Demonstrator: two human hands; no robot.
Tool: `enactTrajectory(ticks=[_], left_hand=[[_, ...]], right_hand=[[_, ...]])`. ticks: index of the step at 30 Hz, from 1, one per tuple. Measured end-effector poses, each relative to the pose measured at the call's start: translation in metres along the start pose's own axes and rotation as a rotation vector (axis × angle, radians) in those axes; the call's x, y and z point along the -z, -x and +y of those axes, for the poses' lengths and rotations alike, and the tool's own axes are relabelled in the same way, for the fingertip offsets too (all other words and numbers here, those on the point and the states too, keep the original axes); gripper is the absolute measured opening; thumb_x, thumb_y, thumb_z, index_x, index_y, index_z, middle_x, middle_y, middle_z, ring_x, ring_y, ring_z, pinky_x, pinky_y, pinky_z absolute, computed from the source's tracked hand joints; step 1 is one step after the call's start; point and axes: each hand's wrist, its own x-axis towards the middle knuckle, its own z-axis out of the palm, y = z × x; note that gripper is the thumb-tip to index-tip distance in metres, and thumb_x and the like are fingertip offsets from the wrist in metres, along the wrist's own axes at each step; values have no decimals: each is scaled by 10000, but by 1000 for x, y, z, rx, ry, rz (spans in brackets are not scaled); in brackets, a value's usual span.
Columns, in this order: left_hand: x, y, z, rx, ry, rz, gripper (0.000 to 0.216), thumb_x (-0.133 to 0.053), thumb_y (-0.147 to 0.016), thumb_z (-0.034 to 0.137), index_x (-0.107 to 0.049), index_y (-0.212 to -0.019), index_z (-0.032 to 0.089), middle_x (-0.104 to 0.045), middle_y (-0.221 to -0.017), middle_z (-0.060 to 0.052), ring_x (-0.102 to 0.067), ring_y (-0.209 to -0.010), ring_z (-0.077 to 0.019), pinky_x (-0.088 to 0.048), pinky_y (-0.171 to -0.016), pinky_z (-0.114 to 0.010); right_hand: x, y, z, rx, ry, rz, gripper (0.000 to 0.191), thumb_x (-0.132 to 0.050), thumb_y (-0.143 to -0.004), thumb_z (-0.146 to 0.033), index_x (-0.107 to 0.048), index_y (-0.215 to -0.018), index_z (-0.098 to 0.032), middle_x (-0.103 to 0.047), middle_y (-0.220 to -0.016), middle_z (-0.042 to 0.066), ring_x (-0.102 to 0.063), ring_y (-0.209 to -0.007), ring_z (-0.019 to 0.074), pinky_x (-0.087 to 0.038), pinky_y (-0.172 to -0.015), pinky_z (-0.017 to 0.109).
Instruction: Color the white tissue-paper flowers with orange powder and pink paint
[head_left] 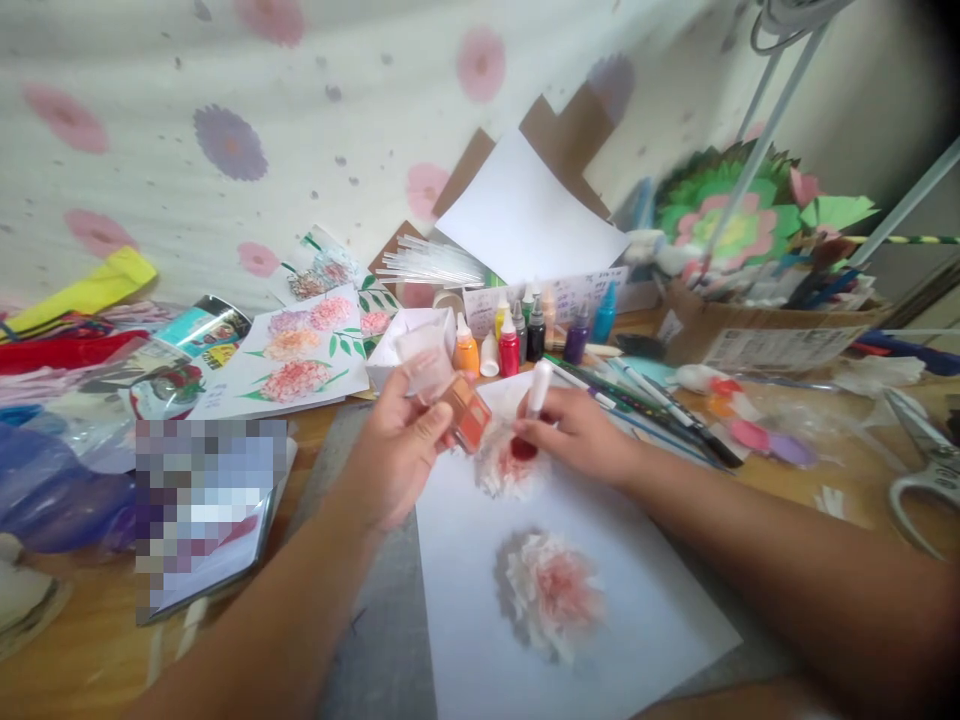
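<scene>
My left hand (409, 440) is closed around a small compact of orange and brown pressed colour (469, 415), its clear lid (420, 360) tipped open. In my right hand (577, 430) is a brush with a white handle (539, 385); its dark red tip (523, 448) is over the upper flower, and I cannot tell whether it touches. That upper white ruffled flower (499, 475) has a reddish centre and is partly hidden by my hands. A second white flower with a pink-red middle (559, 590) lies nearer me on the white sheet (480, 620).
Several small paint bottles (508, 345) stand behind my hands. Pens and brushes (675, 410) lie to the right, with scissors (919, 470) farther out. A cardboard box of tools (772, 335) is back right. Flower drawings (300, 350) and a pixelated device (217, 520) are left.
</scene>
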Motion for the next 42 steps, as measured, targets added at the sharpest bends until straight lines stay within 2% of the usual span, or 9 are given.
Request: enactTrajectory(ticks=[3, 6, 12, 16, 19, 31, 35, 39, 42], left_hand=[[3, -5, 3, -91, 51, 172, 499, -807, -734, 258, -553, -1163, 263, -727, -1093, -53, -668, -918, -174, -484, -717, -288], [3, -6, 1, -100, 70, 252, 498, -812, -721, 243, -555, -1148, 256, -724, -1035, -35, -659, -837, -147, -472, -693, -272], [0, -2, -2, -64, 107, 237, 536, -811, -723, 255, -529, -1178, 238, -706, -1097, -58, -660, -832, -153, -474, -713, -295], [0, 0, -2, -53, 94, 191, 533, -808, -737, 286, -530, -1189, 244, -711, -1058, -47, -665, -858, -160, -482, -746, -311], [0, 0, -4, -22, 82, 178, 538, -801, -747, 299, -526, -1206, 247, -708, -1061, -41, -671, -879, -164, -486, -752, -311], [2, 1, -3, 14, 78, 180, 533, -785, -767, 283, -509, -1221, 243, -692, -1113, -62, -675, -896, -177, -495, -782, -342], [3, 2, -5, 61, 34, 154, 530, -765, -791, 312, -507, -1252, 263, -682, -1118, -57, -667, -948, -194, -481, -805, -353], [2, 3, -6, 96, -1, 106, 545, -753, -799, 335, -503, -1277, 258, -675, -1104, -59, -654, -939, -203, -472, -804, -360], [-1, 6, -5, 178, -18, 82, 593, -768, -779, 354, -501, -1295, 239, -667, -1111, -76, -639, -927, -205, -471, -775, -344]], right_hand=[[1, 1, 0, -18, 2, -2, 285, -474, -955, -290, -629, -747, -172, -687, -680, 48, -616, -604, 141, -464, -577, 254], [-2, 0, -4, 56, 17, -114, 234, -579, -888, -299, -664, -700, -187, -667, -656, 31, -597, -615, 144, -456, -588, 257], [-4, -1, -12, 71, 114, -46, 299, -500, -941, -253, -661, -705, -166, -658, -692, 75, -572, -647, 166, -432, -628, 303], [-6, -1, -16, 170, 116, -158, 195, -618, -849, -233, -652, -661, -192, -620, -616, 23, -555, -608, 151, -423, -573, 271], [-4, 0, -13, 144, 146, -68, 226, -562, -887, -184, -640, -675, -182, -627, -629, 44, -550, -606, 155, -422, -571, 281], [4, 10, -4, 235, 43, -96, 173, -602, -860, -203, -631, -690, -208, -652, -625, 23, -595, -601, 152, -473, -571, 283], [6, 10, -3, 185, 23, -25, 215, -532, -906, -147, -622, -718, -199, -660, -644, 35, -595, -585, 142, -465, -573, 286], [4, 9, -2, 217, -36, -127, 187, -622, -850, -255, -625, -666, -221, -668, -613, 17, -604, -580, 146, -474, -571, 284], [6, 7, 8, 93, -12, -18, 240, -589, -897, -288, -613, -670, -214, -678, -619, 28, -609, -554, 152, -471, -549, 292]])
